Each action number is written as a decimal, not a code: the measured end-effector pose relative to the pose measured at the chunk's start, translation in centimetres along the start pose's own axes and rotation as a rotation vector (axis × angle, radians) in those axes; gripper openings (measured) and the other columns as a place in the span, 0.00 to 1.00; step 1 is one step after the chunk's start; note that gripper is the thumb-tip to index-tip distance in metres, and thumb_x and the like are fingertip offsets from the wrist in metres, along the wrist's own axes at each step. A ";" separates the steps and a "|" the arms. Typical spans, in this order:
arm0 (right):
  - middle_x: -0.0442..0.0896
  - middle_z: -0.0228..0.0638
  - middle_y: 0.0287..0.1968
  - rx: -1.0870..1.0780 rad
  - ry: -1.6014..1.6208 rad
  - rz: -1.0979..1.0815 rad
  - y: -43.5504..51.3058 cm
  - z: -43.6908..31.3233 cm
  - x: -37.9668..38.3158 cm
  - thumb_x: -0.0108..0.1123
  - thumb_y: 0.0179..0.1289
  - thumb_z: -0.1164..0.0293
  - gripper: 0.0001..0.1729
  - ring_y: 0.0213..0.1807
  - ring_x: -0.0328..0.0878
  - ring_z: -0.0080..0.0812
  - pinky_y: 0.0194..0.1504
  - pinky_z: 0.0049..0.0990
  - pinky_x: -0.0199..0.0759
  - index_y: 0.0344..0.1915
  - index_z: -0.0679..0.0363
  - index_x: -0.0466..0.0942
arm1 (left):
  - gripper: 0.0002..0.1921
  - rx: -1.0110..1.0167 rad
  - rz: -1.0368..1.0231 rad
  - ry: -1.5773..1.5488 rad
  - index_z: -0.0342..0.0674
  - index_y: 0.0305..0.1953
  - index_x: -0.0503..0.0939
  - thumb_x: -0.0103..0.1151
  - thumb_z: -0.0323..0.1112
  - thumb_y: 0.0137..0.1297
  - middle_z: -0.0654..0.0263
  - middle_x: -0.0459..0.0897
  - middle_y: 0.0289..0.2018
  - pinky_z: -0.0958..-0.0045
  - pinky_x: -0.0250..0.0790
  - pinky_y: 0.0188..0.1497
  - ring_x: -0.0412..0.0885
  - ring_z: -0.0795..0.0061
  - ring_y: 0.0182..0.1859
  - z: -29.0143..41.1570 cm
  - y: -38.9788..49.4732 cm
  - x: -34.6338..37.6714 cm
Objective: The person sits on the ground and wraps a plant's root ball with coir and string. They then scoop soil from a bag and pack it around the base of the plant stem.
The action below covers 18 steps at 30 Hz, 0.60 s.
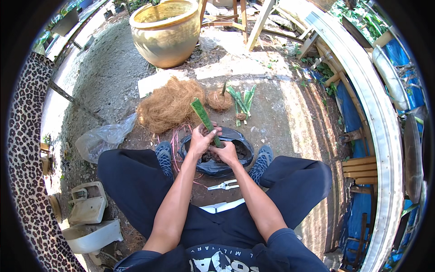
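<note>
A long, flat green snake plant leaf slants up from between my hands. My left hand is closed around its middle. My right hand grips the lower end, which the fingers partly hide. Both hands are above a black plastic bag with its mouth wide and dark soil inside. White-handled pruning shears lie on the ground between the bag and me. Pink plastic twine trails along the bag's left side.
Beyond the bag are a heap of brown coconut fibre, a fibre ball with a stem sticking up, and more cut leaves. A clear plastic bag lies left. Farther back stands a large clay pot.
</note>
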State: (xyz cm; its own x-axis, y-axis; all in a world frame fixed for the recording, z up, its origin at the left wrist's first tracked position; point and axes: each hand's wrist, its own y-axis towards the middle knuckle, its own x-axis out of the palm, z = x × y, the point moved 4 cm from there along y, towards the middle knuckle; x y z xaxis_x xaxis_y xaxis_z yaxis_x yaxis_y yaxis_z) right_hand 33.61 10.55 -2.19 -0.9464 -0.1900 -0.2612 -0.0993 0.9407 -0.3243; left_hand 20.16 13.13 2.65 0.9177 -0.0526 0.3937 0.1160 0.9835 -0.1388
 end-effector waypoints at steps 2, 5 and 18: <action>0.84 0.35 0.21 -0.011 -0.079 0.054 -0.1 -0.3 -0.2 0.77 0.48 0.55 0.23 0.22 0.78 0.20 0.28 0.30 0.72 0.32 0.66 0.84 | 0.15 0.029 -0.024 0.000 0.30 0.54 0.72 0.58 0.24 0.68 0.52 0.84 0.44 0.67 0.81 0.47 0.85 0.63 0.47 0.2 -0.1 0.4; 0.82 0.34 0.19 -0.099 -0.220 0.216 -0.5 -0.9 -0.4 0.77 0.48 0.54 0.24 0.22 0.78 0.21 0.28 0.30 0.72 0.31 0.66 0.84 | 0.15 0.038 0.049 0.064 0.30 0.54 0.72 0.58 0.24 0.67 0.52 0.84 0.44 0.67 0.81 0.47 0.85 0.63 0.46 0.4 -0.3 0.6; 0.82 0.32 0.23 0.042 -0.083 -0.069 -0.8 -1.4 -0.1 0.79 0.45 0.59 0.21 0.24 0.77 0.24 0.31 0.29 0.71 0.28 0.65 0.83 | 0.22 -0.042 -0.056 -0.013 0.32 0.60 0.63 0.58 0.24 0.68 0.50 0.83 0.47 0.66 0.79 0.50 0.85 0.61 0.47 0.9 -0.4 0.3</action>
State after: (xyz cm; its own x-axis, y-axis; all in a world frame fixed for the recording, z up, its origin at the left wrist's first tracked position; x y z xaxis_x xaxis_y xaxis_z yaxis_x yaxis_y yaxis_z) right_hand 33.40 10.17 -0.64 -0.9087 -0.2784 -0.3110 -0.1490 0.9123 -0.3815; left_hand 20.01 12.87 3.62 0.9042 -0.1049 0.4140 0.1834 0.9708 -0.1545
